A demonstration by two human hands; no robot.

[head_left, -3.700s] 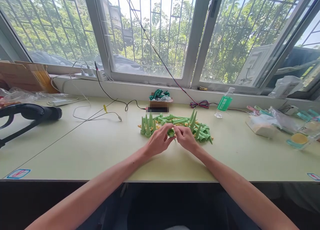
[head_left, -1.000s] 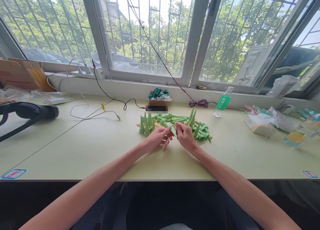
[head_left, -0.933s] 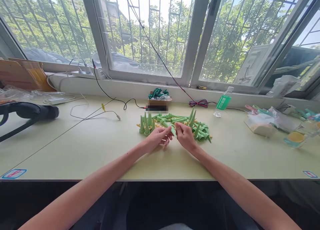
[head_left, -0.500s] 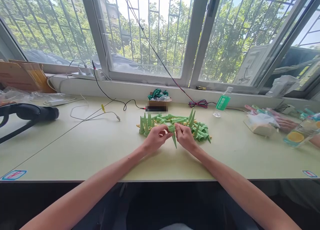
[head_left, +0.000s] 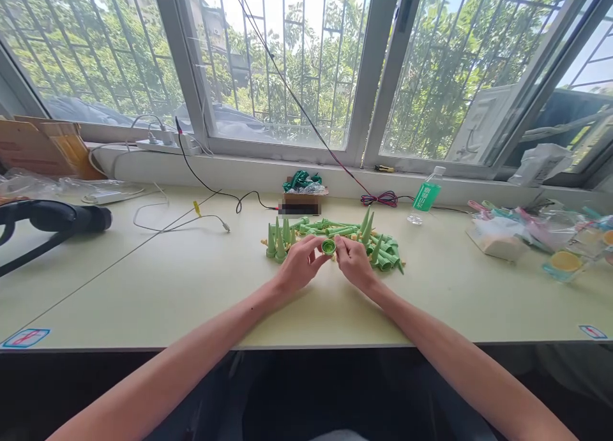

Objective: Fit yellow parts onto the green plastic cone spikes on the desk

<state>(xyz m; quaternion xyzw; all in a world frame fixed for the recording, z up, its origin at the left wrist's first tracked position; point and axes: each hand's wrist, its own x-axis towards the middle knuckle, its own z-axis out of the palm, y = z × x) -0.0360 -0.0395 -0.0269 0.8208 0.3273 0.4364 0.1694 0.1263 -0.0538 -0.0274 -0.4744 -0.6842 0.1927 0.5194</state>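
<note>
A hollow light-green plastic cone [head_left: 328,247] is pinched in the fingers of my left hand [head_left: 302,262], its round open end facing me and its tip hidden behind. Close against the cone's right side, my right hand [head_left: 353,261] is closed, thumb and finger pressed together; whatever they pinch is too small to make out. Similar green cones [head_left: 271,242] stand upright just left of my left hand. Beyond and right of my hands lies a heap of green cones and tubes [head_left: 389,253], with small yellowish pieces among them.
Behind the heap sits a small brown box [head_left: 301,201] with green wrapping. A water bottle [head_left: 426,197] stands back right, near a coiled cable [head_left: 380,199]. Plastic-wrapped items [head_left: 502,237] lie at right, a black headset [head_left: 57,217] and a thin cable [head_left: 211,217] at left.
The cone has turned in my left hand: its tip pointed down before, and now its open end faces me. At the far right, another person's hand has gone from view.
</note>
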